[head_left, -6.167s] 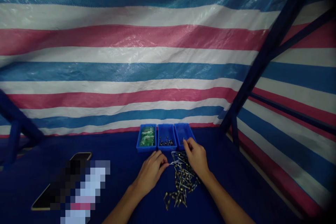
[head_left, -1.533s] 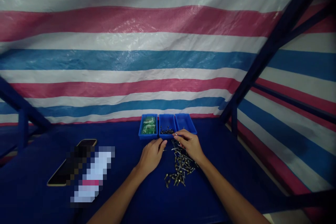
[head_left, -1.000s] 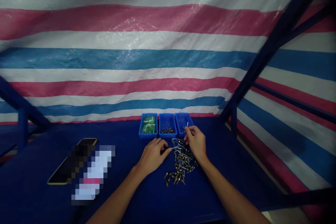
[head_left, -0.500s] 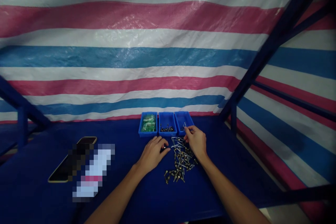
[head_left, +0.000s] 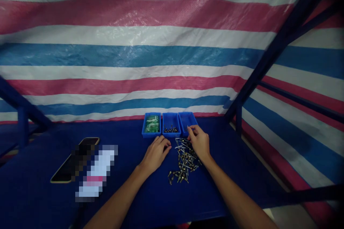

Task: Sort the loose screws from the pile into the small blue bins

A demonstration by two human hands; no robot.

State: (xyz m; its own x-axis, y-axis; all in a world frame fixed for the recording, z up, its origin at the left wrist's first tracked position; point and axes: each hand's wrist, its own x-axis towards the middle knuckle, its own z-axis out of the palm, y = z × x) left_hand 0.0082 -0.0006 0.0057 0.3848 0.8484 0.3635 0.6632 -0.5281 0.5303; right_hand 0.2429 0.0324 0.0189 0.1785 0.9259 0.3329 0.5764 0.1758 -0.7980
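My right hand (head_left: pixel 199 142) is closed in a pinch at the near edge of the right blue bin (head_left: pixel 191 117). Something small and thin may be between its fingertips, too small to make out. My left hand (head_left: pixel 156 153) rests on the table in front of the bins, fingers curled, thumb against the fingertips; a small dark bit shows there, mostly hidden. Between the hands lies a loose pile of small metal pieces (head_left: pixel 186 161), with thin silvery shanks and brass-coloured or dark ends. Small dark and brass-coloured parts (head_left: pixel 170 129) lie in the middle blue bin (head_left: pixel 172 117).
Green-and-clear small items (head_left: pixel 152 124) fill the left blue bin (head_left: pixel 143 130). A phone (head_left: pixel 63 168) lies on the blue table (head_left: pixel 126 189) at left, beside a blurred-out light object (head_left: pixel 98 171). Blue frame bars (head_left: pixel 264 68) and a striped sheet (head_left: pixel 129 57) enclose the table.
A thin silvery piece that stood above my right fingertips no longer shows clearly. My left fingers have closed more over the small dark piece. The view has shifted slightly.
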